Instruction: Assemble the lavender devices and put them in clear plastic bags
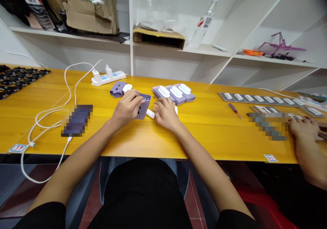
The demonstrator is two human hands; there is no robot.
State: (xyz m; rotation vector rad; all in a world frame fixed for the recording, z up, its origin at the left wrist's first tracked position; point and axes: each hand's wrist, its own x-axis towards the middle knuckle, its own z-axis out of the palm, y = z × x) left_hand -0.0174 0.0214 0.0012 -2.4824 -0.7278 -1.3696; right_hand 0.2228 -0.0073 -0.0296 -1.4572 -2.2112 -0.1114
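Observation:
My left hand [129, 107] is closed on a purple plastic housing [143, 110] with dark slots in its face, held tilted above the table. Close by on the right is my right hand [166, 112], its fingers curled down; what they hold, if anything, is hidden. A white piece [150, 113] lies between the two hands. Part of another white piece [176, 109] shows beside my right hand. Behind my left hand are a second purple housing [118, 89] and a white socket-faced part [127, 88]. Three purple housings with white parts [176, 92] on top stand behind my right hand.
A power strip [109, 78] with white plugs feeds a cable to a phone [77, 120] at left. Black parts [20, 79] cover the far left. To the right are a screwdriver [234, 110], a long tray [260, 99] and another person's hand [305, 128]. Shelves rise behind.

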